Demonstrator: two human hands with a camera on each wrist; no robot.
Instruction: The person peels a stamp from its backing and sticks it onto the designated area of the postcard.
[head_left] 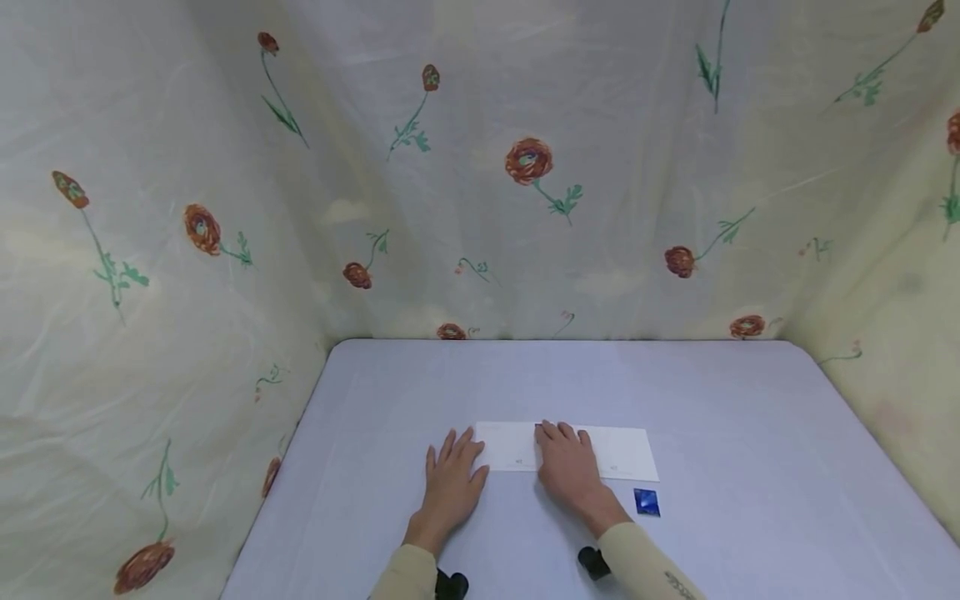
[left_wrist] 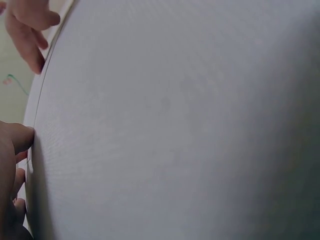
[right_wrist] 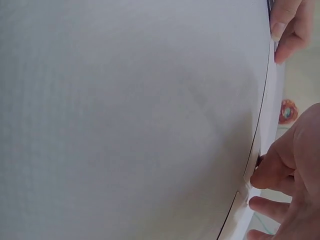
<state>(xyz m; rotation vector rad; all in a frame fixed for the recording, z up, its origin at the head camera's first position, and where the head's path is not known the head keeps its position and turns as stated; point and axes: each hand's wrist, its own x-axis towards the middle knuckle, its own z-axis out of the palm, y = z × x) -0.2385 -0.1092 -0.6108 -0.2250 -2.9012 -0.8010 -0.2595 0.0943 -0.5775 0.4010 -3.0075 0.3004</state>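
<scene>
A long white card strip (head_left: 621, 446) lies flat, with small printed marks near its front edge. At its left end rests my left hand (head_left: 453, 482), palm down, fingers spread and thumb beside the edge. Across the middle of the strip lies my right hand (head_left: 567, 467), fingertips down near its far edge. A small dark patch shows by those fingertips, mostly hidden under the hand. In the right wrist view the right fingers (right_wrist: 280, 167) touch the strip beside a seam between panels. A shiny blue square (head_left: 647, 502) sits just in front of the strip's right end.
A table (head_left: 750, 417) with a pale lavender cover holds everything. Flower-patterned curtains (head_left: 480, 208) hang behind it and along both sides. Black wrist devices (head_left: 594, 563) are on both wrists, below the light sleeves (head_left: 648, 562).
</scene>
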